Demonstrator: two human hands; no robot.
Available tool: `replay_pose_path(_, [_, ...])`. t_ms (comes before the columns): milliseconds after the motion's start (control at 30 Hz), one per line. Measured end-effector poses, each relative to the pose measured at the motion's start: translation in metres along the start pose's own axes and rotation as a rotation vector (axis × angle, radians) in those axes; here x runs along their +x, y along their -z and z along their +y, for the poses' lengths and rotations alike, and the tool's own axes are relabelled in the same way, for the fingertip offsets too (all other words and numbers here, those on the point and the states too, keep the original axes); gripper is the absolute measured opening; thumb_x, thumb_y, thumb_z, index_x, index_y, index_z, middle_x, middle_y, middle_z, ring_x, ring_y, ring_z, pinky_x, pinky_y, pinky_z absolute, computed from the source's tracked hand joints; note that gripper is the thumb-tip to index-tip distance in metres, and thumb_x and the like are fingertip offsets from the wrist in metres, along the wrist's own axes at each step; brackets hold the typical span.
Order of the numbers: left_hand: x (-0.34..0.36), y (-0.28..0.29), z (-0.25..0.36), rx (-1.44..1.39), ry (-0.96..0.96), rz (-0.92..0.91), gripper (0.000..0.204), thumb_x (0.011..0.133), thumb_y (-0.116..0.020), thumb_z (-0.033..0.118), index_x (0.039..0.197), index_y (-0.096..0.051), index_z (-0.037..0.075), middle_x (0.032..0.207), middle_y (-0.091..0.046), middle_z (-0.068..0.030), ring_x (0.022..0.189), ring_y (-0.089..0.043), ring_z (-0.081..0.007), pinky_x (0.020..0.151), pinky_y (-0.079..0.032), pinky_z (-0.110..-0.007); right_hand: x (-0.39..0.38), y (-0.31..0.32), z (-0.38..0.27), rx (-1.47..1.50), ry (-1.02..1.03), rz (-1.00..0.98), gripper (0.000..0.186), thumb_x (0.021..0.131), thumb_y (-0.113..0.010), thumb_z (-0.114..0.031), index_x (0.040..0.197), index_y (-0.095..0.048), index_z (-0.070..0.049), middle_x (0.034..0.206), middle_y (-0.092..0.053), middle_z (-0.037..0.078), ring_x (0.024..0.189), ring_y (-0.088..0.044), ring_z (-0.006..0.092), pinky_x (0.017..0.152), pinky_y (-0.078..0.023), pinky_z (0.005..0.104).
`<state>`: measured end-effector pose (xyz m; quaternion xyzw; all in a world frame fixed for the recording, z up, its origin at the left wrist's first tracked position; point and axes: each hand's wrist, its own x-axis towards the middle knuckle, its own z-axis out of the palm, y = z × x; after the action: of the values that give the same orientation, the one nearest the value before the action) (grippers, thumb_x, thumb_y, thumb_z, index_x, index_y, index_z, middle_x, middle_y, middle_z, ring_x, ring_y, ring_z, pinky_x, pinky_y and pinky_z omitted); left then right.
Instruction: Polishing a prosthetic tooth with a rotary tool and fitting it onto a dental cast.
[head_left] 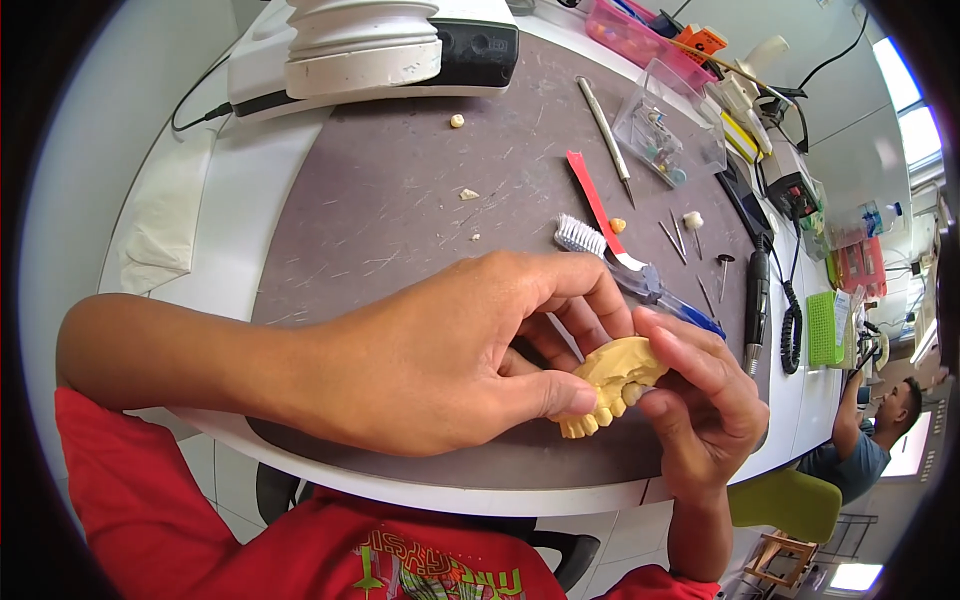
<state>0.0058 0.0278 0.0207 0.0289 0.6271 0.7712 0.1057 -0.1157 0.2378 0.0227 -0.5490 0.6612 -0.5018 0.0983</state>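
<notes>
Between my two hands, above the near edge of the bench mat, is a yellow plaster dental model (622,365) with its teeth facing down and toward me. My left hand (430,350) is closed on its left part, the thumb pressed along the teeth. At its right end my right hand (705,395) is closed, index finger over the top edge and thumb against a greyish tooth crown (633,393). My fingers partly hide that crown. Just beyond the hands lie a white-bristled toothbrush (580,236) and a red strip (592,200).
A silver pointed tool (605,130) lies beside a clear plastic box (665,135). Small burs (678,240) and loose tooth pieces (693,220) are scattered right. A black handpiece (757,310) with coiled cord edges the mat. A white suction hose (362,50) stands behind; a person (865,440) sits far right.
</notes>
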Motion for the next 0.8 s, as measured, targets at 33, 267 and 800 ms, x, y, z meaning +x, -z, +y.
replay_pose_path(33, [0.001,0.000,-0.001,-0.002,-0.016,0.001,0.037,0.092,-0.067,0.002,0.125,-0.050,0.001,0.121,-0.056,-0.0102,0.116,-0.059,-0.0175,0.097,-0.056,-0.031,0.000,0.001,-0.001,0.001,-0.017,-0.004,0.038,0.080,-0.075,0.002,0.118,-0.069,0.002,0.116,-0.068,0.025,0.106,-0.069,0.0307,0.087,-0.055,0.0341])
replay_pose_path(267, [0.000,0.001,-0.005,-0.013,-0.037,-0.004,0.036,0.092,-0.068,0.004,0.125,-0.052,0.002,0.120,-0.058,-0.0097,0.115,-0.059,-0.0170,0.096,-0.056,-0.032,-0.003,-0.002,0.002,0.001,-0.019,0.012,0.036,0.078,-0.077,0.003,0.114,-0.071,0.002,0.115,-0.069,0.025,0.103,-0.070,0.0302,0.087,-0.055,0.0340])
replay_pose_path(800, [-0.004,-0.010,-0.004,0.402,-0.210,0.145,0.040,0.083,-0.079,0.012,0.118,-0.062,0.002,0.111,-0.057,-0.0068,0.107,-0.061,-0.0172,0.088,-0.060,-0.033,-0.004,-0.006,-0.008,0.432,-0.467,0.026,0.041,0.087,-0.070,0.005,0.124,-0.054,0.009,0.104,-0.067,0.016,0.098,-0.068,0.0183,0.088,-0.057,0.0305])
